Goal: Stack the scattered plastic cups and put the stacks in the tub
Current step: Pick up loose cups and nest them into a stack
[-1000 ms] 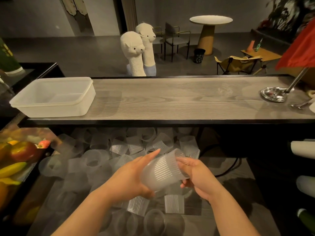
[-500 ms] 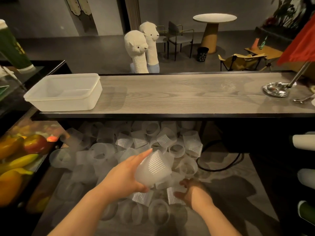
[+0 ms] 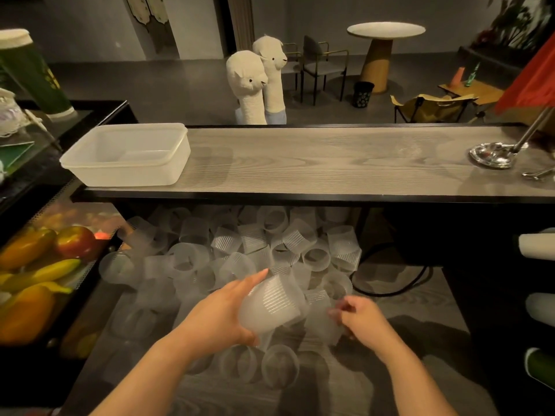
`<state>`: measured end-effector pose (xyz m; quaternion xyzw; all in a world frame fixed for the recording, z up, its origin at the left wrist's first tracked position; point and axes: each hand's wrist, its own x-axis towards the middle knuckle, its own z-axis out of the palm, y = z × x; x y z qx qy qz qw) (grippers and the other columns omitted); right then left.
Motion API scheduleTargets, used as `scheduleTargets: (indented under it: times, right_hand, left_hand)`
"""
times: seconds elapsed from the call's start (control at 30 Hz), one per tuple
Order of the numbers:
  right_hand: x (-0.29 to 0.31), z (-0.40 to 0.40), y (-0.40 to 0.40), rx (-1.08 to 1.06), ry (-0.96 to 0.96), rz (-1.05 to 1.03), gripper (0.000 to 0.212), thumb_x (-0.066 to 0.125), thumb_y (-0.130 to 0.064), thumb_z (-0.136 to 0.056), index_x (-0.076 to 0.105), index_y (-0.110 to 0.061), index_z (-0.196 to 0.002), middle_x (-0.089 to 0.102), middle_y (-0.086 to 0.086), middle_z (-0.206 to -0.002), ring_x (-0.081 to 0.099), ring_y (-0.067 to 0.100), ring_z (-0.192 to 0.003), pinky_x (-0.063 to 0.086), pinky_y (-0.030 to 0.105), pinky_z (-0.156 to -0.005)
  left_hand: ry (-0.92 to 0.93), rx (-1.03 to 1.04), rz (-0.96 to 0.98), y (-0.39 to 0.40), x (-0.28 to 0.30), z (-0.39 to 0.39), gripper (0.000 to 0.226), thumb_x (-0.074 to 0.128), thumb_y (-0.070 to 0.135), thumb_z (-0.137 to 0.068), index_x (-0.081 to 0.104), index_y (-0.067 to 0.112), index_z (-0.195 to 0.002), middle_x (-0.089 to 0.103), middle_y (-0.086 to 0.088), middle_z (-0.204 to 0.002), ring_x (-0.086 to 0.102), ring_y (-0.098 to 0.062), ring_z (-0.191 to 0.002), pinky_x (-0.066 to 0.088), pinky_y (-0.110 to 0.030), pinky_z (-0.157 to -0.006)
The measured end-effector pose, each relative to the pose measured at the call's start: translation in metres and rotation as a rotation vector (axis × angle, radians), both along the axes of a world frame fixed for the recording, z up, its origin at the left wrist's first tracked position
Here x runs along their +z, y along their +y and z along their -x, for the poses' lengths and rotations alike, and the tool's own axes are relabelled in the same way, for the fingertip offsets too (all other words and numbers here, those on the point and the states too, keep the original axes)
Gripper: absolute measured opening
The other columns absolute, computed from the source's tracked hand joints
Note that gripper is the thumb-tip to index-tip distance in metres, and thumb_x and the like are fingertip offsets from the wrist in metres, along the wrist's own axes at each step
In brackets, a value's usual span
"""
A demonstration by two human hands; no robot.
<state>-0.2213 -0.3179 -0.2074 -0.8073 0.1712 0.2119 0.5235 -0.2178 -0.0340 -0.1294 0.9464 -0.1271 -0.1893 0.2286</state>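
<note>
Ribbed cup stack [image 3: 271, 304] gripped by left hand [image 3: 216, 316]. A second cup [image 3: 322, 324], blurred, pinched by right hand [image 3: 360, 321]. Tub [image 3: 126, 154] far left on counter [image 3: 330, 163].

Beyond the grey wood-grain counter [image 3: 315, 157] lies a dim room with a dark floor [image 3: 180, 85] and grey walls. Past the counter's far edge stand two alpaca figures [image 3: 255, 82], dark metal-framed chairs [image 3: 321, 67] and a round pedestal table [image 3: 384, 40].
</note>
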Motion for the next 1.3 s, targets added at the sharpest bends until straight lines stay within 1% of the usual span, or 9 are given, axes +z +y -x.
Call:
scheduleTargets:
  times: [0.13, 0.23, 0.5, 0.63, 0.73, 0.87, 1.0, 1.2, 1.3]
  right_hand:
    - [0.043, 0.002, 0.006, -0.223, -0.26, -0.313, 0.014, 0.067, -0.02, -0.091, 0.07, -0.025, -0.104, 0.069, 0.003, -0.08, 0.057, 0.016, -0.063, 0.051, 0.028, -0.06]
    - [0.061, 0.005, 0.028, -0.172, -0.354, -0.423, 0.024, 0.062, -0.013, -0.094, 0.072, -0.03, -0.107, 0.071, 0.004, -0.083, 0.06, 0.015, -0.065, 0.054, 0.027, -0.063]
    - [0.063, 0.006, 0.055, -0.086, -0.478, -0.276, 0.031, 0.063, -0.011, -0.094, 0.069, -0.037, -0.11, 0.072, -0.005, -0.081, 0.06, 0.006, -0.063, 0.054, 0.021, -0.067]
    - [0.068, 0.007, 0.065, 0.149, -0.348, -0.296, 0.035, 0.056, -0.014, -0.098, 0.065, -0.043, -0.116, 0.072, -0.015, -0.096, 0.063, 0.009, -0.065, 0.057, 0.025, -0.071]
    - [0.059, -0.001, 0.057, -0.005, -0.321, -0.262, 0.03, 0.053, -0.025, -0.1, 0.061, -0.047, -0.119, 0.07, -0.019, -0.108, 0.064, 0.007, -0.07, 0.058, 0.028, -0.075]
    - [0.008, -0.014, 0.041, -0.154, -0.184, 0.316, 0.042, 0.062, -0.039, -0.093, 0.052, -0.036, -0.135, 0.064, 0.0, -0.118, 0.062, 0.021, -0.105, 0.054, 0.04, -0.084]
    - [-0.044, -0.021, 0.046, 0.033, 0.142, 0.421, 0.066, 0.064, -0.053, -0.085, 0.037, -0.038, -0.143, 0.05, 0.009, -0.14, 0.053, 0.033, -0.124, 0.051, 0.049, -0.094]
    - [-0.052, -0.016, 0.046, -0.02, 0.126, 0.45, 0.052, 0.053, -0.049, -0.093, 0.036, -0.036, -0.141, 0.059, 0.006, -0.133, 0.056, 0.032, -0.123, 0.048, 0.047, -0.095]
    - [-0.038, -0.008, 0.039, -0.168, 0.117, 0.403, 0.045, 0.051, -0.042, -0.095, 0.042, -0.04, -0.138, 0.064, 0.003, -0.112, 0.062, 0.029, -0.104, 0.052, 0.043, -0.085]
  left_hand:
    - [0.006, -0.01, 0.019, -0.003, -0.003, 0.005, 0.117, 0.083, 0.039, -0.064, 0.002, 0.067, -0.144, 0.036, 0.033, -0.129, 0.043, -0.001, -0.116, 0.047, -0.027, -0.095]
    - [0.012, 0.001, 0.058, -0.007, -0.002, 0.007, 0.119, 0.085, 0.04, -0.061, 0.004, 0.067, -0.144, 0.037, 0.035, -0.125, 0.044, -0.002, -0.116, 0.046, -0.026, -0.094]
    - [-0.042, 0.071, 0.09, -0.001, 0.005, 0.009, 0.117, 0.083, 0.043, -0.059, 0.001, 0.078, -0.135, 0.05, 0.025, -0.125, 0.054, -0.005, -0.106, 0.053, -0.03, -0.087]
    - [-0.046, 0.113, 0.072, -0.002, 0.005, 0.007, 0.115, 0.084, 0.044, -0.061, 0.005, 0.071, -0.141, 0.051, 0.019, -0.126, 0.056, -0.007, -0.103, 0.055, -0.033, -0.086]
    - [-0.06, 0.139, 0.051, 0.004, 0.006, 0.005, 0.116, 0.084, 0.048, -0.062, 0.004, 0.067, -0.144, 0.048, 0.018, -0.133, 0.054, -0.007, -0.111, 0.053, -0.035, -0.09]
    - [-0.069, 0.166, 0.017, 0.012, 0.007, 0.004, 0.116, 0.083, 0.052, -0.06, 0.003, 0.067, -0.143, 0.046, 0.021, -0.137, 0.05, -0.006, -0.117, 0.05, -0.034, -0.094]
    - [-0.044, 0.137, -0.011, 0.015, 0.004, 0.009, 0.115, 0.081, 0.051, -0.063, 0.001, 0.067, -0.144, 0.047, 0.021, -0.132, 0.05, -0.005, -0.111, 0.051, -0.033, -0.092]
    - [-0.022, 0.115, -0.035, 0.021, 0.002, 0.014, 0.117, 0.083, 0.05, -0.064, 0.0, 0.064, -0.146, 0.045, 0.023, -0.134, 0.049, -0.004, -0.11, 0.05, -0.031, -0.092]
    - [-0.013, 0.114, -0.037, 0.024, 0.001, 0.014, 0.116, 0.083, 0.049, -0.064, 0.002, 0.063, -0.146, 0.045, 0.022, -0.137, 0.049, -0.005, -0.113, 0.049, -0.032, -0.094]
